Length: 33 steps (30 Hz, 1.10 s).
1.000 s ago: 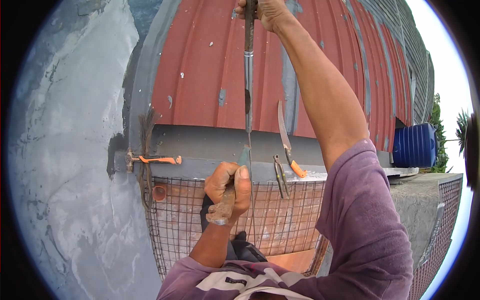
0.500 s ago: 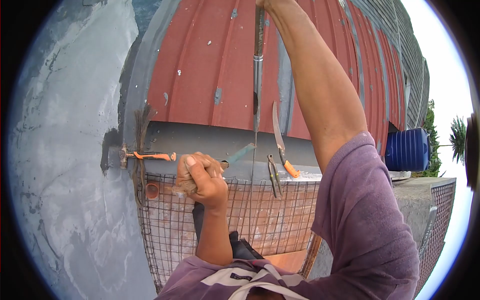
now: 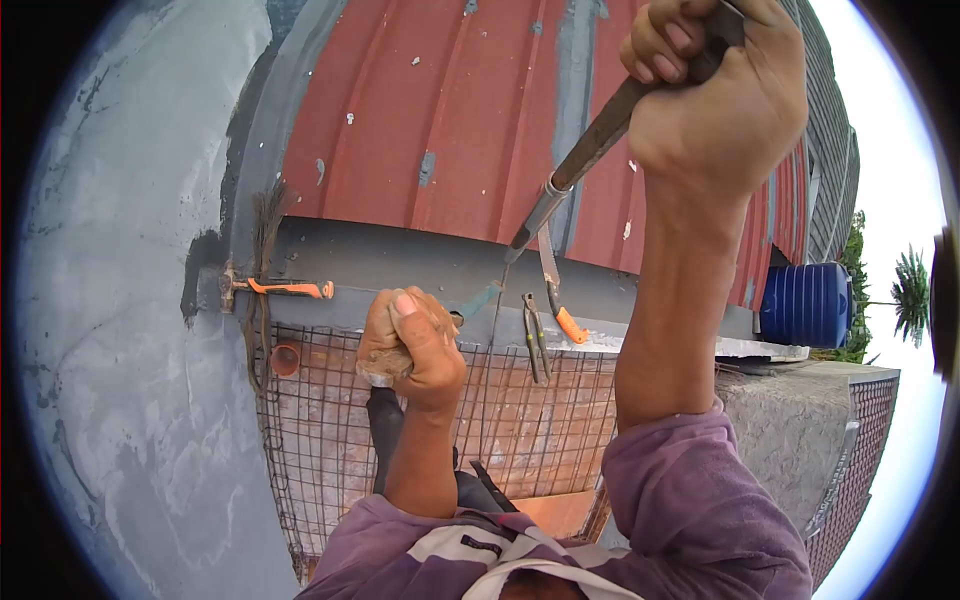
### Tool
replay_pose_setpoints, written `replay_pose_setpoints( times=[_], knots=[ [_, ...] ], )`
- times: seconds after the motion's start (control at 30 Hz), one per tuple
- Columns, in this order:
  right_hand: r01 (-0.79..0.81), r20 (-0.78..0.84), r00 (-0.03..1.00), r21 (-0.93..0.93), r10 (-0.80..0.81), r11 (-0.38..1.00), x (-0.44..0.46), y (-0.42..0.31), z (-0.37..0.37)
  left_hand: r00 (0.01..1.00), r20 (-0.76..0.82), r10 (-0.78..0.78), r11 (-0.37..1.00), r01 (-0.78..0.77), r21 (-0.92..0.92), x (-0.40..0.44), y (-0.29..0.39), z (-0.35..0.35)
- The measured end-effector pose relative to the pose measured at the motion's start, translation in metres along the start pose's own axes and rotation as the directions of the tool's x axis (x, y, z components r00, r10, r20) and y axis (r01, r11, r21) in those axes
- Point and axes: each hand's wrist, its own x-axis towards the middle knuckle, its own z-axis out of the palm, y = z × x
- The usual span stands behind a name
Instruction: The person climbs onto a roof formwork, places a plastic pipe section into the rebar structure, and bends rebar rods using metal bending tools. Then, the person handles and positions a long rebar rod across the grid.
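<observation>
My left hand [image 3: 412,345] is closed around a bar with a teal far end [image 3: 479,302]; its near end pokes out below the fist, and its kind is unclear. My right hand [image 3: 715,95] is raised at the upper right, its fingers wrapped round a long dark metal bar [image 3: 603,132] with a shiny sleeve lower down. That bar slants down to the left. Its lower tip meets a thin upright rod [image 3: 496,345], close to the teal end. Right of the rod are pliers [image 3: 535,338] and a curved pruning saw [image 3: 568,322] with an orange grip.
An orange-handled hammer [image 3: 285,288] lies on the ledge at left, beside a bundle of wires [image 3: 266,240]. Steel mesh [image 3: 540,430] spreads below the ledge. Red roofing [image 3: 400,120] rises ahead. A blue tank [image 3: 805,303] stands at right, above a rough concrete block [image 3: 790,410].
My right hand has come down into view, swinging the long bar from upright to a rightward slant. My left hand keeps its grip. The surroundings have shifted slightly left and up.
</observation>
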Motion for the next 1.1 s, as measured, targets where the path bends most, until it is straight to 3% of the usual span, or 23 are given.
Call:
replay_pose_setpoints(
  times=[0.03,0.1,0.13,0.17,0.3,0.37,0.47,0.5,0.6,0.67,0.7,0.8,0.83,0.9,0.93,1.0,1.1],
  knots=[
    [0.021,-0.174,0.985,0.086,-0.005,0.996,-0.028,-0.022,0.013,0.999,-0.047,-0.011,1.0,0.01,-0.022,0.003,0.003,0.003],
    [0.086,-0.026,0.996,-0.046,-0.087,0.995,-0.082,-0.063,0.002,0.998,-0.057,-0.018,1.0,0.017,-0.012,0.001,0.001,0.007],
    [0.055,0.07,0.996,0.015,-0.056,0.998,-0.103,-0.083,-0.009,0.998,-0.065,-0.025,1.0,0.025,-0.004,-0.004,0.001,0.007],
    [0.069,0.034,0.997,0.017,-0.069,0.998,-0.126,-0.097,-0.013,0.997,0.034,0.073,0.979,-0.078,0.187,-0.013,0.0,0.008],
    [0.112,-0.099,0.988,-0.082,-0.12,0.99,-0.219,-0.143,-0.017,1.0,-0.008,0.023,0.995,-0.023,0.101,-0.022,0.009,0.017],
    [0.13,-0.146,0.979,-0.107,-0.145,0.986,-0.273,-0.162,-0.017,0.998,0.04,0.056,0.987,-0.061,0.146,-0.031,0.01,0.019],
    [-0.056,-0.113,0.993,-0.148,0.04,0.987,-0.321,-0.197,-0.028,0.994,0.049,0.097,0.992,-0.101,0.078,-0.043,0.01,0.018],
    [-0.083,-0.125,0.989,-0.055,0.076,0.995,-0.314,-0.203,-0.036,0.995,0.047,0.087,0.995,-0.089,0.043,-0.052,0.011,0.015],
    [-0.311,0.031,0.949,-0.054,0.312,0.949,-0.263,-0.219,-0.077,0.978,0.183,0.102,0.974,-0.135,0.181,-0.073,0.016,0.018],
    [-0.445,0.237,0.85,-0.158,0.471,0.882,-0.216,-0.225,-0.099,0.963,0.211,0.168,0.956,-0.211,0.202,-0.072,0.009,0.022],
    [-0.528,0.322,0.739,-0.269,0.591,0.806,-0.193,-0.228,-0.112,0.948,0.251,0.195,0.937,-0.256,0.239,-0.075,0.007,0.021],
    [-0.604,0.239,0.485,-0.605,0.841,0.52,-0.136,-0.223,-0.114,0.937,0.281,0.208,0.919,-0.286,0.272,-0.074,0.003,0.026],
    [-0.474,0.262,0.536,-0.693,0.803,0.543,-0.133,-0.208,-0.115,0.941,0.269,0.205,0.921,-0.279,0.273,-0.072,0.0,0.031],
    [-0.187,0.165,0.351,-0.952,0.922,0.242,-0.111,-0.211,-0.098,0.939,0.24,0.247,0.909,-0.31,0.278,-0.066,-0.004,0.039],
    [0.011,0.113,0.251,-0.993,0.961,0.114,-0.1,-0.213,-0.09,0.938,0.229,0.261,0.903,-0.321,0.287,-0.065,-0.003,0.041],
    [0.23,-0.228,-0.001,-0.948,0.974,-0.222,-0.09,-0.208,-0.072,0.924,0.264,0.276,0.878,-0.354,0.321,-0.065,0.005,0.05],
    [0.173,-0.264,-0.054,-0.952,0.963,-0.252,-0.083,-0.204,-0.074,0.937,0.253,0.239,0.884,-0.318,0.343,-0.062,0.005,0.053]
  ],
)
